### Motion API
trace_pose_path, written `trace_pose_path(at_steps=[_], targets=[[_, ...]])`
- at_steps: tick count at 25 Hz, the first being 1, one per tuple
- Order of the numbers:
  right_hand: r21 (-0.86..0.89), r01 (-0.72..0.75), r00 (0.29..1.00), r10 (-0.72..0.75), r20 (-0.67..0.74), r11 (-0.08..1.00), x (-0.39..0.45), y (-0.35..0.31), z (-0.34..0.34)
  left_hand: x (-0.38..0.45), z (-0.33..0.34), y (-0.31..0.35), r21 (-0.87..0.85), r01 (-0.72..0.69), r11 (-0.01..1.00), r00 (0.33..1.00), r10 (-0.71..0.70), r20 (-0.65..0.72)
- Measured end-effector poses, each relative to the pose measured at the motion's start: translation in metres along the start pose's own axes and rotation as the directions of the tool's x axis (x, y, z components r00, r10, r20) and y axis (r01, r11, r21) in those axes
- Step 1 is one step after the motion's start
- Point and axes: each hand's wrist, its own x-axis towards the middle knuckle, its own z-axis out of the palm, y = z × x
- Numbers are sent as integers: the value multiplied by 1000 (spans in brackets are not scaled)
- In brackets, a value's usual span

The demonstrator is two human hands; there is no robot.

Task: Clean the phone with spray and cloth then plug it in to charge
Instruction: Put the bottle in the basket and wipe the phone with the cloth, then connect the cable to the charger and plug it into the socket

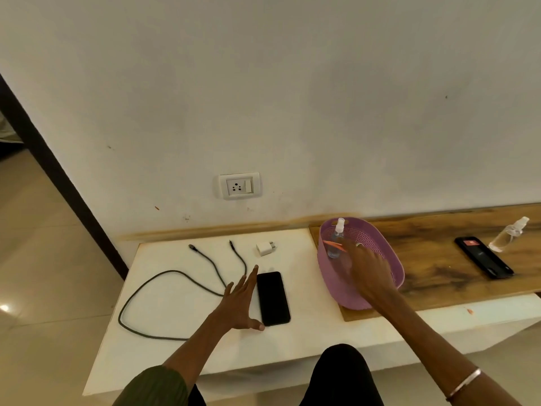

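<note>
Fetching supplies: the right hand [369, 268] reaches, fingers loosely spread, into the purple basket [377, 238] beside the spray bottle [336, 241]; the left hand [238, 300], spread flat, steadies the phone [272, 298]. Next: grip the bottle.

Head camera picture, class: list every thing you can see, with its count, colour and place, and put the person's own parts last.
Phone: one, black, white table.
Cable: one, grey, left of phone.
Charger plug: one, white, behind phone.
Wall socket: one, white, wall.
Basket: one, purple, wooden board.
Spray bottle: one, clear, in basket.
Second bottle: one, clear, far right.
Second phone: one, black, board.
Left hand: open, beside phone.
Right hand: in basket; grip unclear.
</note>
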Motion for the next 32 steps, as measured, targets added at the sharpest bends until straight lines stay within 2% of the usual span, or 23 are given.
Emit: trace_pose_path(at_steps=[4, 7, 11, 13, 15, 16, 20, 22, 24, 26, 27, 29, 31, 32], targets=[[-125, -97, 986, 113, 126, 987, 17, 36, 7, -4, 0, -3, -37, 34, 999, 999, -35, -25], [-218, -82, 945, 145, 294, 973, 26, 53, 23, -6, 1, -11, -79, 41, 996, 997, -46, -64], [-191, -117, 866, 195, 461, 975, 33, 57, 45, -8, 3, -27, -148, 45, 988, 986, -68, -151], [-83, -337, 781, 327, 532, 938, 32, 53, 58, -6, 5, -33, -163, 84, 983, 975, -115, -192], [-4, -562, 659, 450, 602, 827, 34, 50, 65, -6, 7, -37, -151, 129, 980, 961, -161, -223], [16, -630, 612, 485, 625, 776, 36, 52, 66, -7, 8, -38, -147, 143, 979, 955, -175, -239], [55, -761, 485, 510, 710, 647, 41, 60, 61, -10, 13, -37, -140, 147, 979, 930, -185, -319], [7, -747, 459, 508, 729, 665, 42, 66, 64, -11, 14, -34, -133, 132, 982, 910, -173, -377], [-72, -597, 507, 445, 739, 799, 42, 67, 64, -12, 11, -33, -129, 137, 982, 895, -179, -409], [-88, -372, 593, 309, 744, 924, 47, 69, 60, -14, 8, -33, -177, 154, 972, 875, -217, -432], [-91, -254, 658, 241, 714, 963, 52, 66, 54, -15, 6, -35, -209, 160, 965, 860, -240, -450], [-87, -113, 791, 143, 594, 990, 67, 52, 33, -17, 1, -41, -257, 178, 950, 830, -285, -479], [-57, -51, 899, 70, 432, 997, 83, 29, 10, -17, -7, -51, -266, 211, 941, 816, -319, -482], [-1, -44, 931, 42, 362, 999, 91, 16, 1, -15, -12, -57, -265, 232, 936, 809, -337, -481]])
